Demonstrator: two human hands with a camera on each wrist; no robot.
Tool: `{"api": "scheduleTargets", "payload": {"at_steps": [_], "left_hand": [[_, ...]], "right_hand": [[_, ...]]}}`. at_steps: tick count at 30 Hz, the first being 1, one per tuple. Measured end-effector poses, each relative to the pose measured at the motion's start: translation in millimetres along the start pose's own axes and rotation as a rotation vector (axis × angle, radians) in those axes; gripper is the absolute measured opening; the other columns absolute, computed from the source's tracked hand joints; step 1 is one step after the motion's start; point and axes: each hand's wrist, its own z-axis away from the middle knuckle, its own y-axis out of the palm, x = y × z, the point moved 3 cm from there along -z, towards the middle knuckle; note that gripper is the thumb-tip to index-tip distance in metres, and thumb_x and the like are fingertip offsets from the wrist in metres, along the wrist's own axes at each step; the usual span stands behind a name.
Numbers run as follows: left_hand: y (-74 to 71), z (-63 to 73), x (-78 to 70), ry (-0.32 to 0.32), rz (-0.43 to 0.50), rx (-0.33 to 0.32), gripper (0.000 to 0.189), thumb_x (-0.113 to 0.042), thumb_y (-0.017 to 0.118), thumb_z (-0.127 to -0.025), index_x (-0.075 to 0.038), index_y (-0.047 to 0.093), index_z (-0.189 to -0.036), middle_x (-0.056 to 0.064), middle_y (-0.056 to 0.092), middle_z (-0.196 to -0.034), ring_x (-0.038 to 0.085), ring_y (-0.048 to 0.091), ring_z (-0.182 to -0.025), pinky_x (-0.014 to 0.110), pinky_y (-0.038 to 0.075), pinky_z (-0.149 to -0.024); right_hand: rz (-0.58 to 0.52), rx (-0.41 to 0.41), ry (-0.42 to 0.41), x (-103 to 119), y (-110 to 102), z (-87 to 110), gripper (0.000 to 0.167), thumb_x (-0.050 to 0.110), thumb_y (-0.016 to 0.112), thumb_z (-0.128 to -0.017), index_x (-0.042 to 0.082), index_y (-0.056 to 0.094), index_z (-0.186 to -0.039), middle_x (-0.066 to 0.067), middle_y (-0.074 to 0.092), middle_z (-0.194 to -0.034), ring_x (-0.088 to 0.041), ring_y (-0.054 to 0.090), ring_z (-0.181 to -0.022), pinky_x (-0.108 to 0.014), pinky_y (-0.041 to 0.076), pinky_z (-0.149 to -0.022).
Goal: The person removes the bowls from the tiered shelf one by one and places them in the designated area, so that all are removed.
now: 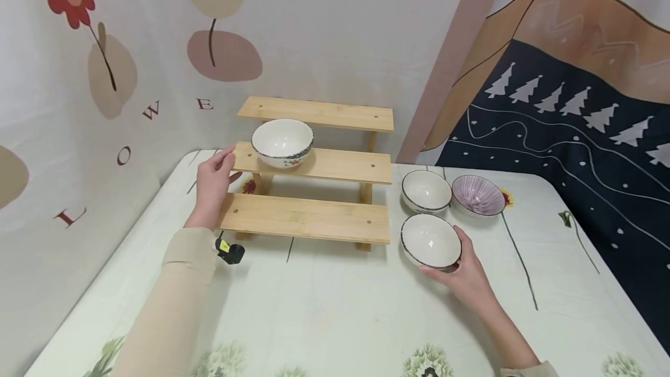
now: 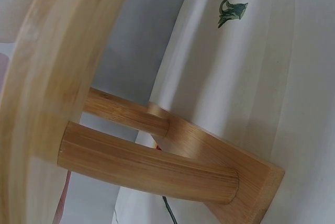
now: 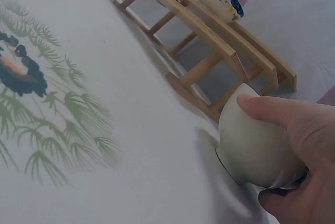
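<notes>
My right hand [image 1: 466,281] grips a white bowl [image 1: 430,241] with a dark rim by its near right side. In the right wrist view the thumb lies along the outside of the bowl [image 3: 256,145], with fingers beneath. My left hand [image 1: 211,182] holds the left end of the middle board of a three-step wooden rack [image 1: 303,217]. On that middle board, toward its left, stands a larger white bowl [image 1: 282,139] with a floral outside. The left wrist view shows the rack's wooden legs [image 2: 152,166] close up, with the hand out of frame.
Behind the held bowl stand another white bowl [image 1: 426,191] and a purple striped bowl [image 1: 478,195], side by side. A small black object [image 1: 230,251] with a yellow mark is by the left wrist. Patterned curtains [image 1: 324,34] hang behind the table.
</notes>
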Motion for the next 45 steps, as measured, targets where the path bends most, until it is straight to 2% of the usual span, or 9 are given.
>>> {"api": "scheduleTargets", "payload": {"at_steps": [11, 13, 15, 18, 22, 31, 38, 45], "left_hand": [[1.0, -1.4, 2.4, 0.002, 0.011, 0.011, 0.049, -0.036, 0.040, -0.107, -0.016, 0.042, -0.152, 0.007, 0.042, -0.158, 0.025, 0.048, -0.140, 0.032, 0.052, -0.109], [1.0, -0.2, 0.8, 0.007, 0.004, 0.007, 0.050, -0.036, 0.040, -0.107, -0.016, 0.042, -0.152, 0.008, 0.042, -0.158, 0.025, 0.049, -0.140, 0.032, 0.052, -0.108], [0.8, 0.8, -0.9, 0.014, -0.004, 0.003, 0.050, -0.037, 0.040, -0.107, -0.015, 0.043, -0.151, 0.009, 0.043, -0.157, 0.025, 0.049, -0.139, 0.031, 0.053, -0.107], [1.0, 0.1, -1.3, 0.014, 0.001, 0.002, 0.049, -0.036, 0.040, -0.107, -0.016, 0.043, -0.151, 0.009, 0.043, -0.157, 0.025, 0.049, -0.139, 0.031, 0.053, -0.107], [0.5, -0.9, -0.8, 0.009, 0.016, 0.006, 0.048, -0.035, 0.041, -0.107, -0.017, 0.043, -0.151, 0.008, 0.043, -0.157, 0.026, 0.049, -0.140, 0.032, 0.053, -0.108], [-0.6, -1.1, -0.8, 0.000, 0.011, -0.001, 0.048, -0.035, 0.041, -0.107, -0.017, 0.043, -0.151, 0.008, 0.043, -0.157, 0.026, 0.049, -0.140, 0.032, 0.052, -0.108], [-0.8, -1.8, 1.0, 0.012, 0.011, 0.004, 0.048, -0.035, 0.041, -0.107, -0.017, 0.043, -0.151, 0.008, 0.042, -0.158, 0.027, 0.048, -0.140, 0.031, 0.052, -0.108], [-1.2, -1.7, 2.3, 0.012, 0.004, 0.005, 0.049, -0.036, 0.040, -0.107, -0.016, 0.042, -0.152, 0.009, 0.043, -0.157, 0.027, 0.049, -0.140, 0.031, 0.053, -0.108]], "right_hand": [[-0.054, 0.010, -0.041, -0.6, 0.3, -7.5, 0.112, 0.017, 0.086, -0.078, 0.004, 0.008, -0.158, -0.027, 0.028, -0.157, -0.041, 0.040, -0.140, 0.006, 0.031, -0.088], [-0.050, 0.016, -0.042, 0.3, -0.1, -7.8, 0.114, 0.016, 0.086, -0.078, 0.002, 0.006, -0.158, -0.028, 0.025, -0.158, -0.042, 0.038, -0.141, -0.007, 0.041, -0.101], [-0.043, 0.018, -0.047, 1.0, -0.4, -8.1, 0.116, 0.016, 0.085, -0.078, 0.001, 0.003, -0.158, -0.030, 0.022, -0.159, -0.044, 0.036, -0.141, -0.028, 0.045, -0.112], [-0.044, 0.009, -0.057, 1.2, -0.3, -8.5, 0.121, 0.016, 0.086, -0.077, 0.001, -0.002, -0.158, -0.030, 0.018, -0.160, -0.046, 0.029, -0.144, -0.063, 0.031, -0.119], [-0.061, -0.031, -0.083, 1.5, 0.1, -9.9, 0.124, 0.016, 0.087, -0.075, 0.003, -0.002, -0.159, -0.027, 0.023, -0.159, -0.043, 0.027, -0.146, -0.065, 0.026, -0.121], [-0.035, -0.111, -0.147, 10.6, -7.1, -16.2, 0.110, 0.015, 0.085, -0.078, -0.001, 0.010, -0.157, -0.027, 0.030, -0.157, -0.046, 0.030, -0.145, -0.064, 0.031, -0.120], [-0.079, -0.123, -0.161, 19.9, -14.7, -22.2, 0.106, 0.010, 0.084, -0.079, -0.001, 0.013, -0.157, -0.028, 0.033, -0.153, -0.044, 0.029, -0.146, -0.057, 0.030, -0.123], [-0.059, -0.135, -0.165, 25.0, -18.0, -27.5, 0.101, 0.010, 0.084, -0.079, -0.002, 0.019, -0.155, -0.027, 0.035, -0.153, -0.042, 0.033, -0.145, -0.057, 0.031, -0.122]]}}
